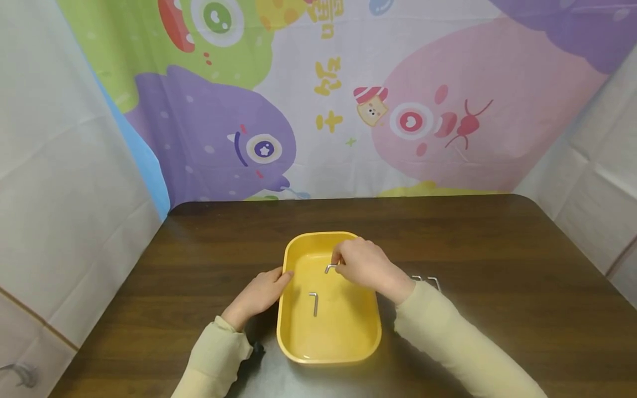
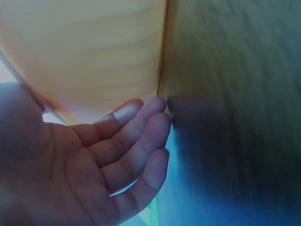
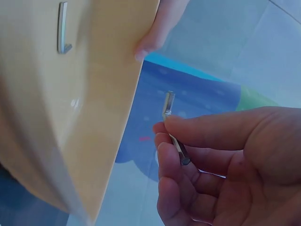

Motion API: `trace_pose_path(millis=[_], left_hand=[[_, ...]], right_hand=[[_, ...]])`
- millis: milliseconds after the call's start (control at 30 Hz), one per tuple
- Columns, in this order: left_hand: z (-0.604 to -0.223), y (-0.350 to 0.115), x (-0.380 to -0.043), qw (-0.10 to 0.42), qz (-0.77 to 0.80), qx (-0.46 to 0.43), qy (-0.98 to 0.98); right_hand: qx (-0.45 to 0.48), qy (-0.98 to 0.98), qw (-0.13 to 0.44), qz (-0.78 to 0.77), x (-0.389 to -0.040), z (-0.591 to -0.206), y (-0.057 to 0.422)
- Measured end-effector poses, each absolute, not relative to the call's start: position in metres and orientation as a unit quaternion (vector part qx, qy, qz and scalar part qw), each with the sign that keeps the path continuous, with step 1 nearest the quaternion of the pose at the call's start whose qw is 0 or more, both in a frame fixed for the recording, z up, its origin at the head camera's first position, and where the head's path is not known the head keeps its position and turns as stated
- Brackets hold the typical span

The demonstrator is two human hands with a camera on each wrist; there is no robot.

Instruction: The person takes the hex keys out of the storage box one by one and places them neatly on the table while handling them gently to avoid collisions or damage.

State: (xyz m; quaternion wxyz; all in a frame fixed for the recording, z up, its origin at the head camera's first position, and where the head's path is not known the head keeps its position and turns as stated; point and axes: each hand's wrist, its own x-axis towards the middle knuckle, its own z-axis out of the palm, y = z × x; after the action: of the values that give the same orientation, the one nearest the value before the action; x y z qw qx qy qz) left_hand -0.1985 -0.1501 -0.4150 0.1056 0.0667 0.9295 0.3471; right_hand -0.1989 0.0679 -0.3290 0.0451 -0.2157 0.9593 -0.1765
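Note:
A yellow rectangular tray (image 1: 343,334) stands on the dark wooden table. My left hand (image 1: 259,296) grips its left side, thumb over the rim and fingers along the outer wall; in the left wrist view those fingers bend gently beside the tray's side (image 2: 108,52). Above the tray's far right part, my right hand (image 1: 365,265) pinches an L-shaped hex key (image 3: 169,102) between thumb and fingers. A second hex key (image 1: 315,305) lies on the tray floor, left of the middle.
More hex keys (image 1: 435,283) lie on the table right of the tray, partly hidden by the right forearm. A small black object (image 1: 257,349) shows beside the left sleeve. Behind the table's far edge hangs a cartoon-printed cloth (image 1: 338,160).

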Motion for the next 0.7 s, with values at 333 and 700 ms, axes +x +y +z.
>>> trace_pose_path(millis=[333,700], left_hand=[[-0.413,-0.15,-0.198,0.108,0.349,0.067,0.928],[-0.415,-0.151,-0.2,0.108,0.35,0.067,0.928]], right_hand=[[-0.195,0.961,0.015,-0.194,-0.202,-0.332,0.091],[-0.168,0.946,0.026,-0.275,-0.206,-0.347,0.13]])
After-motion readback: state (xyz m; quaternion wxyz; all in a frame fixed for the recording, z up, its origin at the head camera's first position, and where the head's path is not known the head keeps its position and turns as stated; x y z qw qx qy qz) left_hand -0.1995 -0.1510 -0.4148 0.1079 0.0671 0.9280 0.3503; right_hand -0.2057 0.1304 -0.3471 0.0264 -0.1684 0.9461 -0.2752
